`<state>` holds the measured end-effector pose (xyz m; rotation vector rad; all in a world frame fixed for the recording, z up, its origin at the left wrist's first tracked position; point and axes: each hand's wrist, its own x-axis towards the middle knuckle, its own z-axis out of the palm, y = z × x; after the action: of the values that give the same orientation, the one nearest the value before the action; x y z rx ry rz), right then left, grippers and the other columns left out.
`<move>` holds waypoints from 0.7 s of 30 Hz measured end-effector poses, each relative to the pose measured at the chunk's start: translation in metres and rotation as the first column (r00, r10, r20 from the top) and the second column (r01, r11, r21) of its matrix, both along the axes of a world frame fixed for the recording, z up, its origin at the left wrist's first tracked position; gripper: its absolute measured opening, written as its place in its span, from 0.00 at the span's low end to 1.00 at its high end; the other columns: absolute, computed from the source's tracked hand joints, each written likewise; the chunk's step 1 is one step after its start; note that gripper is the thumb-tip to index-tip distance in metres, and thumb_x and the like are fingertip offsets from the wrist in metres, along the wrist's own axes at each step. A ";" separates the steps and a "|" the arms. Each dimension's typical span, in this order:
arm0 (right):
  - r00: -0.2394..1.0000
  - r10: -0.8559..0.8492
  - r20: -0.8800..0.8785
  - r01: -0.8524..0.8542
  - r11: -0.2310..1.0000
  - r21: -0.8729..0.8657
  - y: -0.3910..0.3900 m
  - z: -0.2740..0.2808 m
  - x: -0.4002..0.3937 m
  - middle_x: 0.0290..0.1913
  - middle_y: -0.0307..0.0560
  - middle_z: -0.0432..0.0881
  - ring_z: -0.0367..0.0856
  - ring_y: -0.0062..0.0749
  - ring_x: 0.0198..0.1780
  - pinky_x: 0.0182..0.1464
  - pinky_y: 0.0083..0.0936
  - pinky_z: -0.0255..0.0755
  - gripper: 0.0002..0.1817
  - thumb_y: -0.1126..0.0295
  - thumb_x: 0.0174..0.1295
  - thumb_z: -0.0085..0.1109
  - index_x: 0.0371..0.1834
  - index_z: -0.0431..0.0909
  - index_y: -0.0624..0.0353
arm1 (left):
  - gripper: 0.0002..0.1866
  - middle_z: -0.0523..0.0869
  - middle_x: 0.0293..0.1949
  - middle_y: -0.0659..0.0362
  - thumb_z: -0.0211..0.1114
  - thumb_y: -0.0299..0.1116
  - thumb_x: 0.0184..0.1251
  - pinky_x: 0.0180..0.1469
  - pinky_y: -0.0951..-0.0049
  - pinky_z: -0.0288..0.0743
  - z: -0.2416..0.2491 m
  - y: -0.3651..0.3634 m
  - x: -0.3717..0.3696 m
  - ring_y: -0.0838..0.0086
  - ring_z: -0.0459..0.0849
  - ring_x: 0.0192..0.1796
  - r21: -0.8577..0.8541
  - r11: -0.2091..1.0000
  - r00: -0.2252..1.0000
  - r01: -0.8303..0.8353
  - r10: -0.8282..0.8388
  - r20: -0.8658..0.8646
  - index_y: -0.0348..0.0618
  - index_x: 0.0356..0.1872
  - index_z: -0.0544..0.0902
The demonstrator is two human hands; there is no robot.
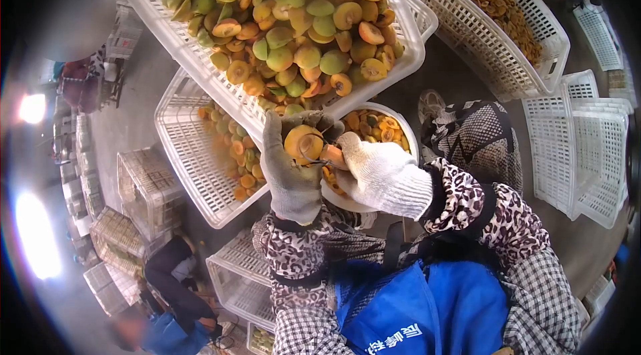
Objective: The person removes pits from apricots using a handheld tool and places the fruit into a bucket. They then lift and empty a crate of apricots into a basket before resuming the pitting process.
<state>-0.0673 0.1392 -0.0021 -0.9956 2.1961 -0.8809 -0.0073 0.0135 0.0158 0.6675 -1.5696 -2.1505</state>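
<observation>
My left hand [288,178], in a pale work glove, is closed around a yellow peach half [302,142] with its cut face turned up. In my gloved right hand [387,175] is a small pitting knife [332,155] with a wooden handle. Its thin curved blade lies against the cut face. Just beyond both hands, a white crate [220,91] is heaped with green and orange peach halves [290,28]. Partly hidden under my hands stands a round white tub [409,129] containing orange fruit pieces [380,127].
Below the heaped crate, another white crate [190,155] holds more halves. At the upper right is a crate [467,35] of orange pieces, and stacked crates [574,148] stand on the right. A person in dark trousers [173,275] sits at the lower left beside several crates.
</observation>
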 end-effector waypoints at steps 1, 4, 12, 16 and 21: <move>1.000 -0.003 0.002 0.003 1.000 0.001 0.000 -0.003 0.001 0.29 0.55 0.79 0.82 0.53 0.29 0.30 0.40 0.75 0.16 0.63 0.58 0.64 0.38 0.68 0.61 | 0.19 0.83 0.42 0.50 0.57 0.36 0.75 0.50 0.68 0.82 0.000 -0.001 0.001 0.65 0.86 0.44 -0.150 0.988 0.996 0.029 -0.016 0.083 0.29 0.54 0.71; 0.989 0.003 -0.150 -0.011 0.998 -0.056 0.000 -0.008 0.000 0.22 0.55 0.81 0.83 0.52 0.24 0.27 0.42 0.77 0.15 0.60 0.63 0.58 0.36 0.71 0.62 | 0.28 0.83 0.44 0.50 0.65 0.39 0.70 0.47 0.73 0.80 -0.015 -0.011 0.014 0.69 0.85 0.42 -0.580 0.812 0.983 0.070 0.043 0.179 0.26 0.59 0.68; 0.992 0.098 -0.079 -0.097 0.995 0.023 -0.006 -0.018 0.001 0.23 0.60 0.80 0.82 0.53 0.25 0.27 0.44 0.77 0.17 0.60 0.63 0.57 0.39 0.70 0.65 | 0.22 0.84 0.43 0.51 0.58 0.23 0.69 0.48 0.74 0.79 -0.024 -0.017 0.018 0.68 0.85 0.42 -0.717 0.687 0.969 0.118 0.078 0.235 0.26 0.62 0.68; 0.990 0.116 0.079 -0.109 0.991 -0.082 -0.007 -0.013 0.004 0.23 0.60 0.79 0.83 0.54 0.26 0.27 0.45 0.75 0.16 0.61 0.64 0.56 0.40 0.69 0.66 | 0.35 0.82 0.42 0.52 0.66 0.44 0.69 0.45 0.73 0.78 -0.024 -0.019 0.017 0.71 0.82 0.44 -0.256 0.966 0.966 0.020 0.048 0.256 0.26 0.65 0.65; 0.982 0.190 -0.007 -0.190 0.981 0.045 -0.014 -0.002 -0.003 0.23 0.58 0.80 0.84 0.53 0.28 0.28 0.45 0.76 0.14 0.62 0.65 0.53 0.39 0.71 0.64 | 0.32 0.82 0.42 0.53 0.65 0.40 0.70 0.46 0.73 0.77 -0.022 -0.025 0.027 0.71 0.82 0.44 -0.131 0.991 0.983 0.027 -0.002 0.186 0.26 0.65 0.66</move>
<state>-0.0705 0.1253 -0.0042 -1.1685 2.0789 -0.7379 0.0201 -0.0114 -0.0064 0.8345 -1.8011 -2.0207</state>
